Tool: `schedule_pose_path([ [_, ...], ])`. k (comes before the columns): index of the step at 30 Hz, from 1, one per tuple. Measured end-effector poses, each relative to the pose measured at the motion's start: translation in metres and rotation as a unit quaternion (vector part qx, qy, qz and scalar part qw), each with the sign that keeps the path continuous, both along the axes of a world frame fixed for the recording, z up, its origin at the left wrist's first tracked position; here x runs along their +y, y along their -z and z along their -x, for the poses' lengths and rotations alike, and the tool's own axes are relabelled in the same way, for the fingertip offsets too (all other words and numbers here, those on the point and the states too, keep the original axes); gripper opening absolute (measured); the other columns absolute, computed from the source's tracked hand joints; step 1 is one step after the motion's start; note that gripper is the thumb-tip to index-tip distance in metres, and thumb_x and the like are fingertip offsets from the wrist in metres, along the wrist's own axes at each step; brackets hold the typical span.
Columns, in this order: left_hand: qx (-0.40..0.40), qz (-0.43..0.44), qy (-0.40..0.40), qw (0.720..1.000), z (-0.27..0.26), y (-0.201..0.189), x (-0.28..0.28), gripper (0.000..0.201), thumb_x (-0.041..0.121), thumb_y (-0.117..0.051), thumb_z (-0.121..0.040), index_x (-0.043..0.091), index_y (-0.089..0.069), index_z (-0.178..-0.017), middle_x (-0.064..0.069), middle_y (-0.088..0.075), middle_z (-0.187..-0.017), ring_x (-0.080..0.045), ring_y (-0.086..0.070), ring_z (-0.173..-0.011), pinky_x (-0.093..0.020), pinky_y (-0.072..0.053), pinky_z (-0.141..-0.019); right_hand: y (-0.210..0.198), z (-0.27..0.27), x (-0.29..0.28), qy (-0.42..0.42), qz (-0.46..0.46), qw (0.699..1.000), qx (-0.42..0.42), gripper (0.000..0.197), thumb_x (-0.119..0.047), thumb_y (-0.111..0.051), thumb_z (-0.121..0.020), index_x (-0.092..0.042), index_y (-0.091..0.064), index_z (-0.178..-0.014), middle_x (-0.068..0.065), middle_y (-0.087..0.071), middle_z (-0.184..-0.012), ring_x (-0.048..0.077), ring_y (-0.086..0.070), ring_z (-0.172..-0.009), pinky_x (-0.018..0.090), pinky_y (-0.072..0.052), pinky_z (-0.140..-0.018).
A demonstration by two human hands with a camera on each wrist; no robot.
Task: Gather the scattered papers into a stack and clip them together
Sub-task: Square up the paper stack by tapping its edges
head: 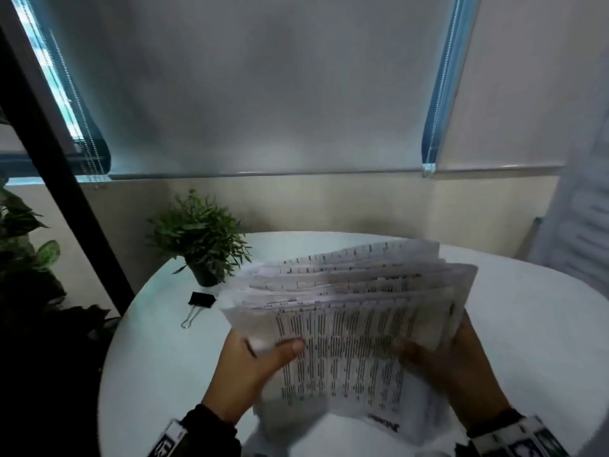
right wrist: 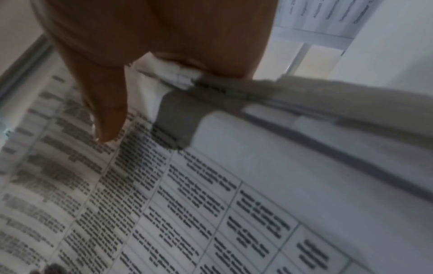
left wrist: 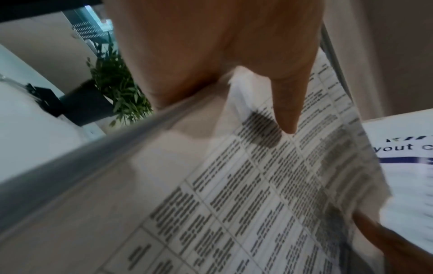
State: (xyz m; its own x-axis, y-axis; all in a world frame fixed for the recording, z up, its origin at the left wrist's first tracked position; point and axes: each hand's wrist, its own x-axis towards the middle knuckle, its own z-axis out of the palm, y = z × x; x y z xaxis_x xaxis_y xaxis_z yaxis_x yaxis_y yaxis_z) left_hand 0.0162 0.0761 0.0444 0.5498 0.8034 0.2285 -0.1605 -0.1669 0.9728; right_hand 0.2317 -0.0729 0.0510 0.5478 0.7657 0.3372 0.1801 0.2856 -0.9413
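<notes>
A loose, fanned stack of printed papers (head: 346, 324) with tables of text is lifted above the round white table (head: 158, 357). My left hand (head: 257, 364) grips its left edge, thumb on the top sheet (left wrist: 257, 185). My right hand (head: 448, 364) grips the right edge, thumb pressed on the printed sheet (right wrist: 175, 204); its fingers are hidden beneath. The sheets' far edges are staggered, not squared. A black binder clip (head: 199, 303) with silver handles lies on the table left of the papers, also seen as the dark clip (left wrist: 44, 96) in the left wrist view.
A small potted green plant (head: 201, 239) stands at the table's back left, just behind the clip. A dark pole (head: 66, 179) and larger leafy plants (head: 23, 245) are off the table's left. A wall with a drawn blind lies behind.
</notes>
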Motion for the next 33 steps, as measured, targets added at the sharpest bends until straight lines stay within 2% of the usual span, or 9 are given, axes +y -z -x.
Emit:
schedule_pose_path([
  [3, -0.048, -0.004, 0.003, 0.999, 0.001, 0.001, 0.005, 0.061, 0.018, -0.085, -0.056, 0.008, -0.063, -0.112, -0.005, -0.074, -0.103, -0.022, -0.070, -0.096, -0.024, -0.057, -0.074, 0.000, -0.005, -0.002, -0.018, -0.005, 1.000, 0.014, 0.068, -0.008, -0.085, -0.060, -0.011, -0.054, -0.120, 0.005, -0.071, -0.107, 0.021, -0.068, -0.097, 0.026, -0.057, -0.072],
  [8, -0.064, -0.015, 0.038, 0.997, -0.008, -0.012, 0.006, 0.091, 0.039, -0.091, -0.044, 0.004, -0.054, -0.120, -0.009, -0.072, -0.105, -0.024, -0.070, -0.096, -0.026, -0.057, -0.073, 0.001, -0.002, 0.004, -0.067, -0.002, 0.997, 0.043, 0.092, -0.046, -0.094, -0.023, -0.014, -0.067, -0.105, 0.001, -0.074, -0.097, 0.016, -0.071, -0.089, 0.022, -0.056, -0.066],
  [13, -0.097, 0.041, 0.010, 0.994, -0.007, -0.009, 0.016, 0.103, 0.036, -0.092, -0.039, 0.019, -0.045, -0.130, -0.003, -0.069, -0.113, -0.019, -0.068, -0.102, -0.034, -0.058, -0.080, 0.006, -0.010, 0.014, -0.048, -0.018, 0.997, 0.052, 0.085, -0.021, -0.093, -0.039, -0.020, -0.053, -0.115, -0.005, -0.072, -0.105, 0.015, -0.069, -0.095, 0.023, -0.056, -0.069],
  [18, -0.036, -0.021, -0.035, 0.999, -0.029, -0.020, 0.008, 0.058, 0.020, -0.083, -0.068, 0.015, -0.056, -0.119, -0.003, -0.071, -0.108, -0.019, -0.068, -0.100, -0.037, -0.057, -0.084, 0.000, -0.003, 0.034, -0.009, -0.057, 0.998, 0.040, 0.059, -0.024, -0.085, -0.059, -0.012, -0.060, -0.112, -0.006, -0.074, -0.099, 0.019, -0.069, -0.096, 0.021, -0.056, -0.071],
  [23, -0.071, -0.044, -0.021, 0.996, -0.004, -0.033, 0.028, 0.105, 0.049, -0.091, -0.031, 0.035, -0.036, -0.120, 0.005, -0.061, -0.116, -0.009, -0.065, -0.103, -0.028, -0.057, -0.080, -0.028, -0.020, 0.023, -0.027, -0.076, 0.996, -0.027, 0.101, -0.042, -0.091, -0.038, -0.008, -0.047, -0.121, -0.020, -0.069, -0.099, -0.003, -0.066, -0.091, 0.012, -0.052, -0.071],
  [26, -0.025, -0.064, -0.028, 0.997, -0.015, -0.030, 0.024, 0.086, 0.041, -0.088, -0.038, 0.014, -0.054, -0.112, 0.004, -0.070, -0.098, -0.012, -0.069, -0.087, -0.021, -0.056, -0.069, -0.018, -0.010, 0.031, 0.012, -0.071, 0.997, -0.036, 0.089, -0.052, -0.089, -0.036, -0.012, -0.058, -0.110, -0.016, -0.071, -0.092, 0.000, -0.067, -0.084, 0.017, -0.053, -0.070],
  [29, -0.033, -0.072, -0.063, 0.995, -0.029, -0.040, 0.021, 0.066, 0.035, -0.086, -0.054, 0.002, -0.060, -0.105, -0.009, -0.073, -0.095, -0.028, -0.070, -0.088, -0.040, -0.059, -0.076, -0.022, -0.004, 0.044, 0.031, -0.103, 0.994, -0.001, 0.077, -0.062, -0.084, -0.043, -0.015, -0.064, -0.100, -0.009, -0.073, -0.093, 0.008, -0.069, -0.087, 0.021, -0.055, -0.070],
  [31, -0.063, -0.063, -0.052, 0.995, -0.024, -0.043, 0.028, 0.084, 0.042, -0.089, -0.044, 0.016, -0.053, -0.115, -0.002, -0.070, -0.103, -0.021, -0.070, -0.092, -0.037, -0.059, -0.074, -0.031, -0.012, 0.043, 0.012, -0.121, 0.992, -0.017, 0.069, -0.048, -0.086, -0.051, -0.020, -0.062, -0.110, -0.005, -0.071, -0.104, 0.015, -0.067, -0.099, 0.028, -0.056, -0.077],
  [33, -0.065, -0.045, -0.051, 0.996, -0.014, -0.038, 0.033, 0.106, 0.054, -0.089, -0.029, 0.034, -0.042, -0.121, 0.006, -0.062, -0.114, -0.013, -0.068, -0.096, -0.032, -0.058, -0.077, -0.024, -0.024, 0.038, -0.006, -0.099, 0.995, -0.031, 0.093, -0.039, -0.086, -0.049, -0.015, -0.048, -0.130, 0.003, -0.063, -0.119, 0.020, -0.062, -0.110, 0.029, -0.055, -0.082],
])
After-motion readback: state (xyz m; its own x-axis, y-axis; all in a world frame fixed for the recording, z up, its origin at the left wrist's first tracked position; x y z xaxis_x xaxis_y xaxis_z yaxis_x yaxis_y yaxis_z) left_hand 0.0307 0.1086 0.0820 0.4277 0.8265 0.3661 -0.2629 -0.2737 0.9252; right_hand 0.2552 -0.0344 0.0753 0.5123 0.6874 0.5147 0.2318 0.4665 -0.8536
